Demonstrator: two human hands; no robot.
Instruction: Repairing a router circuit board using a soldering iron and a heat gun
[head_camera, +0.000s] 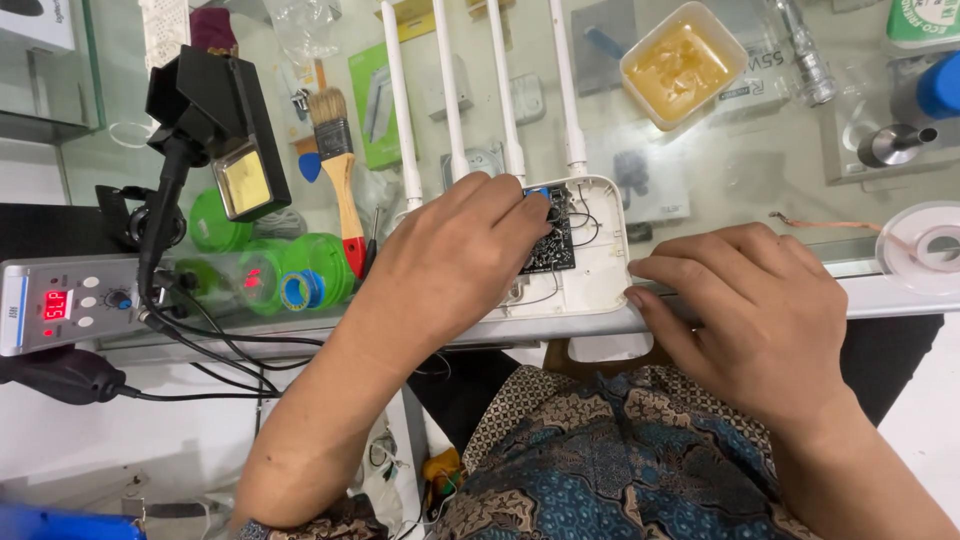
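Note:
An opened white router shell (602, 262) with several white antennas (452, 90) lies on the glass bench, its black circuit board (555, 240) exposed with thin black wires. My left hand (455, 255) lies over the board's left side, fingertips pinched on a small blue part (536, 192) at the board's top edge. My right hand (755, 305) rests curled against the shell's right edge, fingers pressing its side, nothing held in it.
A soldering station (60, 305) with a red display and a black iron holder (215, 125) stand at left. A paintbrush (338, 165), green tape rolls (300, 280), a tub of amber flux (682, 65), a solder spool (925, 245) and a metal tool (895, 142) lie around.

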